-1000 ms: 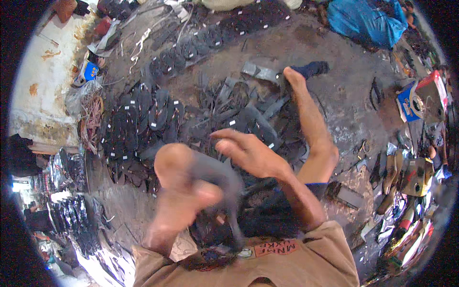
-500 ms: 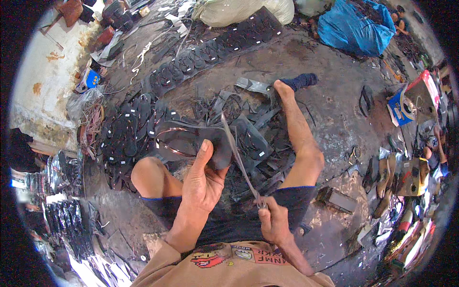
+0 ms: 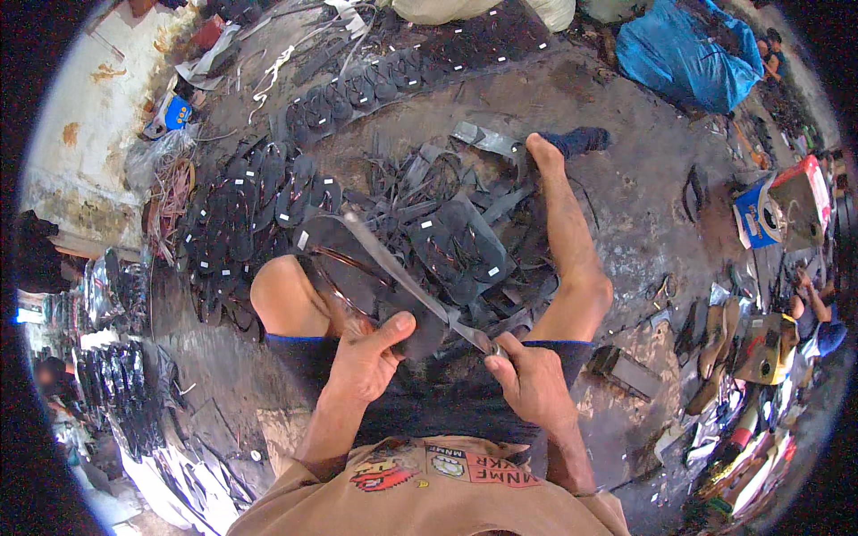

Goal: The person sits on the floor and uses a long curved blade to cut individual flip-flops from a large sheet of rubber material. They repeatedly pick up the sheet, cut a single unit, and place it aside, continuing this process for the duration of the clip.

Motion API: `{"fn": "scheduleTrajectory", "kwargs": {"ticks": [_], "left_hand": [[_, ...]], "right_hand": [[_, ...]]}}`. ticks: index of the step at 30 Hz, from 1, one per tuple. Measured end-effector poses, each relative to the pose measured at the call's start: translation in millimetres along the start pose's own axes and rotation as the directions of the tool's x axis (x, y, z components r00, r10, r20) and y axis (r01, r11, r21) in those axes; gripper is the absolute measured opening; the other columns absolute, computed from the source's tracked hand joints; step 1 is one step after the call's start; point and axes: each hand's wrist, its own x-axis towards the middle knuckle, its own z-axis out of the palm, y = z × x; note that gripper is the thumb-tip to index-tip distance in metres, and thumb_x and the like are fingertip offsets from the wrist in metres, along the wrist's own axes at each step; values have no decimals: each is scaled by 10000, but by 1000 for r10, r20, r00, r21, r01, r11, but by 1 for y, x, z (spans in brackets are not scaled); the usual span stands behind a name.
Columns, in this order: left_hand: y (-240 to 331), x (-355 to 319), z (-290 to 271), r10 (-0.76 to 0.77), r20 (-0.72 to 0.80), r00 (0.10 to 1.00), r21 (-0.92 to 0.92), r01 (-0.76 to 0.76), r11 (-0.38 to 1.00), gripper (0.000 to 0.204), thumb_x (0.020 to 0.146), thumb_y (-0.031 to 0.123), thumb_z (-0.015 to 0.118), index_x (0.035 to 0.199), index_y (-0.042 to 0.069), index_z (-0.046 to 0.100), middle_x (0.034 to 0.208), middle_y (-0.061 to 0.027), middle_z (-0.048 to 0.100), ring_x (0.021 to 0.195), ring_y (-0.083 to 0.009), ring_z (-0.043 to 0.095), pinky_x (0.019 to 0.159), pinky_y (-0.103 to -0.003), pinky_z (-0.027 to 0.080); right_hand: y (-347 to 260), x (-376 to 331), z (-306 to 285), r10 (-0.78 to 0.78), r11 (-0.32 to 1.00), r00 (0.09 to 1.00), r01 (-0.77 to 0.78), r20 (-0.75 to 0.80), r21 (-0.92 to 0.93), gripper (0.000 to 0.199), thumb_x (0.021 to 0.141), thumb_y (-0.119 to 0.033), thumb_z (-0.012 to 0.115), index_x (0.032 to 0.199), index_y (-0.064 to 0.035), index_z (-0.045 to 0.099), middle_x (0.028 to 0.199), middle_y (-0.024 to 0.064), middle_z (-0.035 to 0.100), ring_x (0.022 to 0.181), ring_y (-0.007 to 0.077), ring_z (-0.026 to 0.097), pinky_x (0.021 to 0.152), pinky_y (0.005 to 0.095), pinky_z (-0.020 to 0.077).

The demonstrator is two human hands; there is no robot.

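Observation:
My left hand (image 3: pixel 365 364) is closed around the heel end of a black flip-flop (image 3: pixel 332 239), with the thumb on top. The flip-flop has dark, shiny straps and a small white label near its toe. In my right hand (image 3: pixel 534 382) is a knife (image 3: pixel 407 284) with a long, thin grey blade. Its blade slants up and left across the flip-flop; whether it touches the sole edge I cannot tell. Beyond them, a pair of black flip-flops (image 3: pixel 458 250) lies on dark scraps between my legs.
Many labelled black flip-flops (image 3: pixel 237 210) are heaped at left. A long row of them (image 3: pixel 357 94) runs across the far floor. Scissors (image 3: pixel 663 288) and a dark block (image 3: pixel 628 373) lie at right. Farther off are a blue sack (image 3: pixel 684 58), a blue box (image 3: pixel 756 217) and other people.
The flip-flop has turned so its toe points farther up and away, and my left hand's grip is lower. The knife has swung left across it; my right hand has moved slightly right and up.

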Motion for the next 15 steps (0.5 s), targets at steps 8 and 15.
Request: {"fn": "scheduleTrajectory", "kwargs": {"ticks": [8,15], "left_hand": [[5,-12,-20,-59,26,998,131,55,990,643,853,36,814,1412,-32,506,1283,-120,672,1148,-224,687,1024,-392,563],[-8,-5,0,190,-280,941,168,-147,975,374,954,229,788,1231,24,646,1107,-32,700,935,-102,668,817,-297,554]], "right_hand": [[-6,74,63,-101,758,975,204,-197,620,440,1129,-423,436,970,-38,578,630,38,488,551,154,471,543,337,398],[0,32,73,-51,856,995,90,-89,510,369,1118,-360,445,1001,-32,567,668,82,528,572,225,522,555,374,414]]}}
